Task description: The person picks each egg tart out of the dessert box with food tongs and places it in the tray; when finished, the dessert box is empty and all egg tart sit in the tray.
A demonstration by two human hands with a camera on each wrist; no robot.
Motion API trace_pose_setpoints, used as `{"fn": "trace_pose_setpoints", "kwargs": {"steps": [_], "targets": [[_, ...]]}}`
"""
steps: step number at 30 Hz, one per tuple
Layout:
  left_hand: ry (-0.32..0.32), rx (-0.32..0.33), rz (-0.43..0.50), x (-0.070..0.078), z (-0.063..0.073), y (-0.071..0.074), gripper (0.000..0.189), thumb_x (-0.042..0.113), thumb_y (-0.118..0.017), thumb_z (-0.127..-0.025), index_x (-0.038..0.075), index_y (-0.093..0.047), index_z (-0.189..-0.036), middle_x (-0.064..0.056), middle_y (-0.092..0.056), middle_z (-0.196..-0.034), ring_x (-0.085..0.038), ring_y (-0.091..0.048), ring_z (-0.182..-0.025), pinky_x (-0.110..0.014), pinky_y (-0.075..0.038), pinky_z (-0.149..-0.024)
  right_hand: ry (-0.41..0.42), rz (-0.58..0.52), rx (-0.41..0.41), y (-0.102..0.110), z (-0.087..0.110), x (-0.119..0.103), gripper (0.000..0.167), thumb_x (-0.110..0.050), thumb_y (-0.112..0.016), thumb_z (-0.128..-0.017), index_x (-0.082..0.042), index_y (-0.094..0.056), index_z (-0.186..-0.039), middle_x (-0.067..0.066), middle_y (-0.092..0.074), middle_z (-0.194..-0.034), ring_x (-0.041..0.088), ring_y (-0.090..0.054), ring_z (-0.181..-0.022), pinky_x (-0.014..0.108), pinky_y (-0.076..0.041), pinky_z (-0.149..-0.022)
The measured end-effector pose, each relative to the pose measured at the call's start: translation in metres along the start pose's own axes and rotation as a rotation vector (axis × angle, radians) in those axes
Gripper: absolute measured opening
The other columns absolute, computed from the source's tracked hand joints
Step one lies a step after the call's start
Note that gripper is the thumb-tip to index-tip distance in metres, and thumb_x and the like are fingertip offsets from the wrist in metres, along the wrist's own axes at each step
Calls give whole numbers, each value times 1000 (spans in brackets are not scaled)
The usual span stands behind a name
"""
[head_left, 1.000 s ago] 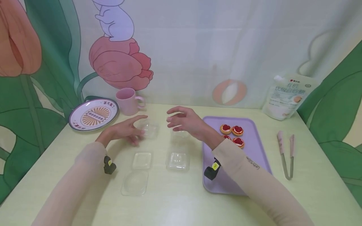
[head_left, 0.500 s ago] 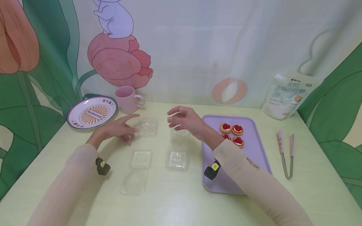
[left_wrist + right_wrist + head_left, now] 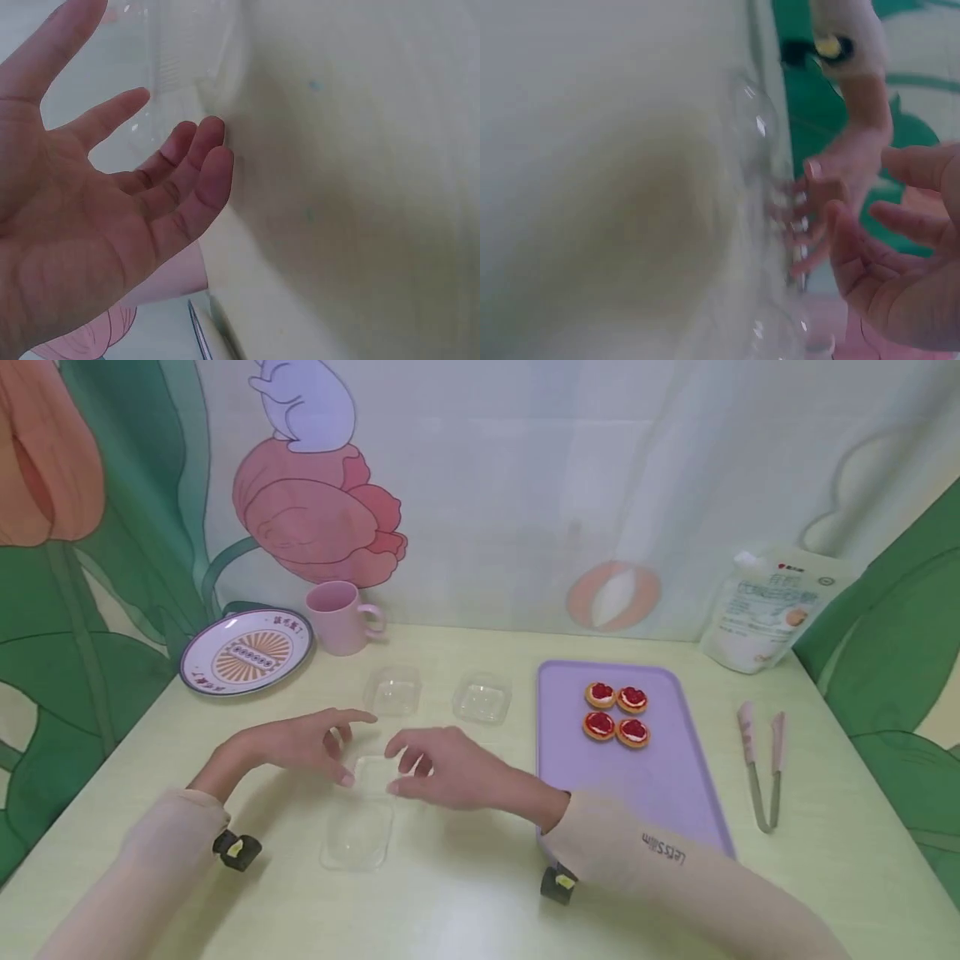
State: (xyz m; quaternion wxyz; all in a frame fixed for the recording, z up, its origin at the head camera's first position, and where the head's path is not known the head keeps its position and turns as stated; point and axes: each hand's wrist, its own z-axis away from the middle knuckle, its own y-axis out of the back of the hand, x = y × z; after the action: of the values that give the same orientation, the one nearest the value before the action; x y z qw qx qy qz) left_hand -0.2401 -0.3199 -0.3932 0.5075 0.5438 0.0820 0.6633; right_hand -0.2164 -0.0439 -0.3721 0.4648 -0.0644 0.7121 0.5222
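Observation:
My left hand point(image 3: 303, 745) hovers over the left-middle of the table, fingers spread and loosely bent around nothing; its bare palm shows in the left wrist view. Facing it, my right hand point(image 3: 450, 768) has thumb and fingers slightly bent, with a gap between them. Between the two hands lies a clear square plastic container point(image 3: 375, 770), partly covered by them. Nearer me is its clear hinged half point(image 3: 357, 837). Two more clear plastic containers, a left one point(image 3: 393, 692) and a right one point(image 3: 482, 700), sit farther back. Whatever lies under my right hand is hidden.
A purple tray point(image 3: 622, 793) with several berry tarts point(image 3: 617, 716) lies on the right. Tongs point(image 3: 765, 777) lie beyond it, a white pouch point(image 3: 772, 610) stands behind. At back left are a pink mug point(image 3: 336, 622) and a leaning plate point(image 3: 247, 652).
My left hand has come away from the back left container toward me. My right hand has moved left and nearer, uncovering the back right container and covering the front right one.

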Motion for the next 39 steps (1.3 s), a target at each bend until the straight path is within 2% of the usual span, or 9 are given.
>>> {"fn": "trace_pose_setpoints", "kwargs": {"steps": [2,6,9,12,20,27,31,35,39], "targets": [[11,-2,-22,0,1,-5,93,35,-86,-77,17,-36,-153,-21,-48,-132,-28,-56,-110,-39,-46,-91,-15,82,-59,-16,5,-3,38,-22,-71,-92,-9,-61,-127,10,-72,-110,7,-67,-78,17,-50,-75],[-7,9,-52,0,-1,-10,91,33,-88,-74,17,-40,-150,-21,-46,-130,-27,-51,-106,-37,-43,-86,-14,263,-154,-44,10,-4,54,-29,-74,-90,-16,-55,-139,5,-65,-117,5,-60,-88,18,-47,-75],[-24,12,-73,2,-3,-13,88,31,-89,-72,16,-44,-146,-19,-46,-128,-26,-49,-102,-34,-41,-82,-26,313,-178,-55,13,-3,63,-33,-76,-89,-22,-49,-145,3,-58,-116,9,-55,-88,19,-46,-68],[-42,29,-95,-1,-3,-15,83,30,-89,-71,15,-48,-142,-17,-48,-125,-26,-48,-102,-34,-42,-83,-39,323,-164,-63,12,-3,69,-37,-75,-89,-23,-44,-148,3,-53,-112,9,-50,-78,20,-43,-65],[-71,75,-98,-7,4,-12,82,29,-88,-71,11,-46,-139,-21,-53,-125,-30,-52,-106,-37,-45,-85,-74,371,-99,-76,3,-3,75,-52,-75,-85,-25,-43,-147,-2,-49,-104,10,-48,-71,20,-39,-63],[-49,96,-109,-10,3,-11,86,31,-88,-73,12,-42,-144,-21,-51,-127,-31,-53,-108,-37,-46,-84,-115,404,-48,-84,-5,5,81,-56,-77,-80,-28,-42,-147,-5,-51,-119,10,-51,-67,24,-40,-58],[-55,110,-110,-13,1,-11,85,29,-87,-74,10,-43,-144,-21,-51,-126,-31,-53,-106,-36,-46,-83,-149,374,-52,-85,-8,7,88,-55,-81,-76,-31,-40,-149,-4,-50,-124,10,-52,-68,25,-42,-58],[-88,133,-94,-16,1,-11,83,26,-87,-74,6,-44,-142,-21,-55,-121,-30,-54,-104,-38,-47,-85,-222,306,-63,-82,-9,7,97,-47,-90,-68,-33,-39,-150,-2,-47,-117,13,-53,-66,24,-43,-57],[-117,168,-95,-18,1,-13,82,25,-88,-73,2,-46,-141,-20,-58,-117,-31,-54,-103,-42,-48,-88,-266,233,-68,-75,-8,4,94,-36,-93,-66,-32,-45,-146,1,-46,-111,14,-54,-68,22,-43,-60]]}}
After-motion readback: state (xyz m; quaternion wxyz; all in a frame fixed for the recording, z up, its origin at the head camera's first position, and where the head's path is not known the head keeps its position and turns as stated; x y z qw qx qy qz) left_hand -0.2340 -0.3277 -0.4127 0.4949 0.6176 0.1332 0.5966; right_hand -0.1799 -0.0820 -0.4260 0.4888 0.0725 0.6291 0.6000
